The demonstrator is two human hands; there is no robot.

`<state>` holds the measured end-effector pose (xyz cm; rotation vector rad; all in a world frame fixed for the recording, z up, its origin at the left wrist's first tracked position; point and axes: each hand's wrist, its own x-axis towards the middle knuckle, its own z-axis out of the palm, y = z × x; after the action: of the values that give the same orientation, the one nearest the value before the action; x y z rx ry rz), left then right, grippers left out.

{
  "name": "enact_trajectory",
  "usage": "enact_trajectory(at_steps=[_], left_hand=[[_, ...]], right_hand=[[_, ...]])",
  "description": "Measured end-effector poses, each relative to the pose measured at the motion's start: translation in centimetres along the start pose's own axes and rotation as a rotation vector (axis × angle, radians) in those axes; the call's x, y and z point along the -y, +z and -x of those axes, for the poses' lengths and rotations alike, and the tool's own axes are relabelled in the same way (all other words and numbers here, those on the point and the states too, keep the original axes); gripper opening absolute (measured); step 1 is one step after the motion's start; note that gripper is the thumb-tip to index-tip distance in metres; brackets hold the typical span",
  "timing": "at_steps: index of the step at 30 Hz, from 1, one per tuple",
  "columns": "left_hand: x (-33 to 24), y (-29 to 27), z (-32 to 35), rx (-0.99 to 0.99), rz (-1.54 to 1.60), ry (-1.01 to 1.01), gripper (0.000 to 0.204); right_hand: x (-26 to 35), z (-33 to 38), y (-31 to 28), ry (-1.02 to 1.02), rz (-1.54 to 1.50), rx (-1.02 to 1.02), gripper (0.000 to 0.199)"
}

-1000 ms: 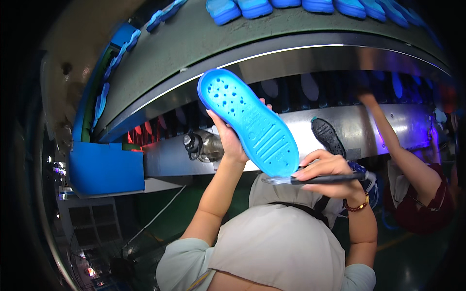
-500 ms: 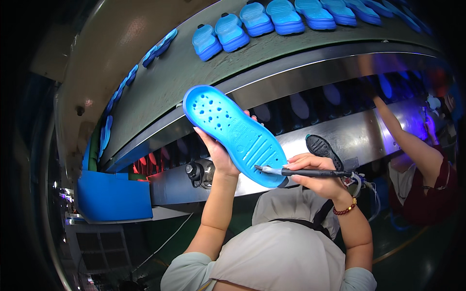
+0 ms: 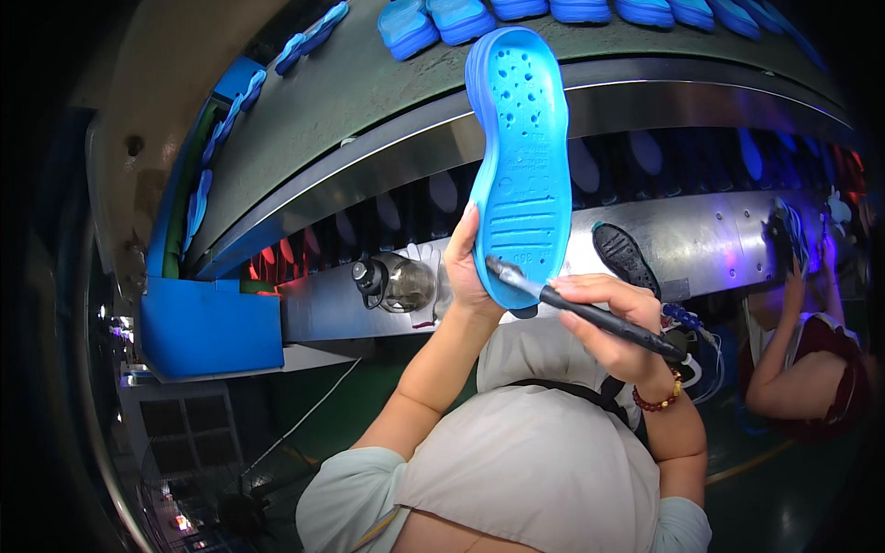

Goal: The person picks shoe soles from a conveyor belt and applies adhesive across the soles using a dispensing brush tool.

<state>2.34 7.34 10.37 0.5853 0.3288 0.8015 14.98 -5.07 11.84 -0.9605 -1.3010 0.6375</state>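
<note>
A blue shoe sole [image 3: 527, 194] stands nearly upright before me, inner face toward me, its holed end farthest away. My left hand [image 3: 468, 263] grips its near left edge, fingers partly hidden behind it. My right hand [image 3: 613, 318] is closed round a slim black-handled brush [image 3: 627, 334]. The brush's pale tapered head and dark tip lie over the sole's near end, by the left rim; whether the tip touches is hard to tell. A small black piece [image 3: 525, 312] shows at the sole's near end.
Blue soles [image 3: 461, 18] line the green conveyor [image 3: 387, 101] ahead. Under it, a metal ledge [image 3: 323, 309] carries a dark-lidded bottle [image 3: 401, 284] and a black sole [image 3: 625, 258]. A blue box-shaped panel [image 3: 212, 327] stands left; another person [image 3: 802, 359] works at right.
The blue sole has swung clockwise to nearly upright and moved right with my left hand. The brush has tilted more steeply, staying at the sole's near end. The person at right has lowered an arm.
</note>
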Motion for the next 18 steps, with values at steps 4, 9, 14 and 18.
enact_trajectory(at_steps=[4, 9, 14, 18], left_hand=[[-0.2, -0.7, -0.7, -0.066, -0.035, 0.082, 0.066], [-0.7, -0.6, -0.9, -0.023, 0.13, 0.092, 0.048], [-1.0, -0.4, -1.1, -0.018, 0.179, 0.08, 0.045], [-1.2, -0.5, -1.0, -0.003, 0.198, 0.025, 0.043]], right_hand=[[-0.5, -0.3, -0.5, 0.203, -0.099, -0.103, 0.018], [0.1, -0.6, -0.3, 0.063, -0.019, 0.085, 0.019], [-0.2, -1.0, -0.2, 0.02, 0.095, 0.034, 0.018], [0.2, -1.3, -0.9, 0.1, -0.115, 0.094, 0.019]])
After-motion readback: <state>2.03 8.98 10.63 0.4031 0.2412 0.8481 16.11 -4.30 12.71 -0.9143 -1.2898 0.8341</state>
